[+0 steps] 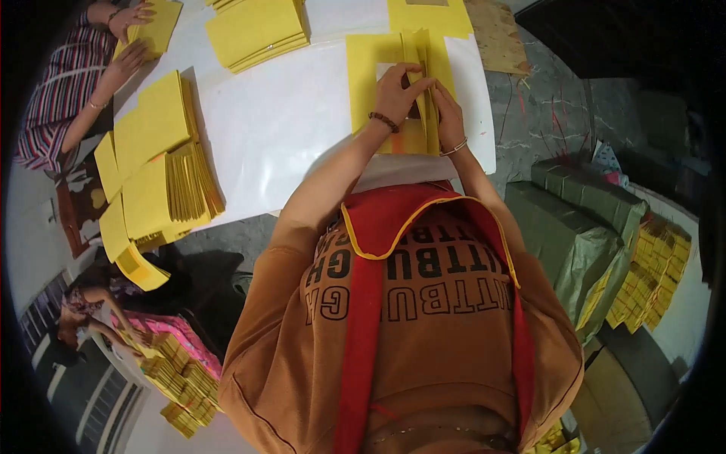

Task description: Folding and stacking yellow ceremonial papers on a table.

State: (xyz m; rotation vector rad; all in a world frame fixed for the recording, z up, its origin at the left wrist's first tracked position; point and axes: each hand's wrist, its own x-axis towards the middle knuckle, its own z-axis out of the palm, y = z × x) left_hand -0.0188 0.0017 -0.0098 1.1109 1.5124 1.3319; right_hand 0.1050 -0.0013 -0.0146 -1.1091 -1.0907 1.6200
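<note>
My left hand (397,94) and my right hand (448,113) meet over a folded yellow paper piece (415,45) at the right end of the white table. Its upright folds stand between my hands. The left thumb and fingers close on it from the left, and the right fingers press along its right side. Beneath my left hand a flat yellow sheet (361,87) shows, with a pale and dark patch partly covered by the fingers. The fingertips are partly hidden, so the exact grip is hard to see.
On the white table (265,140) are a yellow stack (257,34) at the back and a larger pile (151,181) at left. A co-worker's hands (134,38) hold yellow paper at far left. Green wrapped bundles (560,234) stand at right. Another person (94,303) handles yellow bundles (178,378).
</note>
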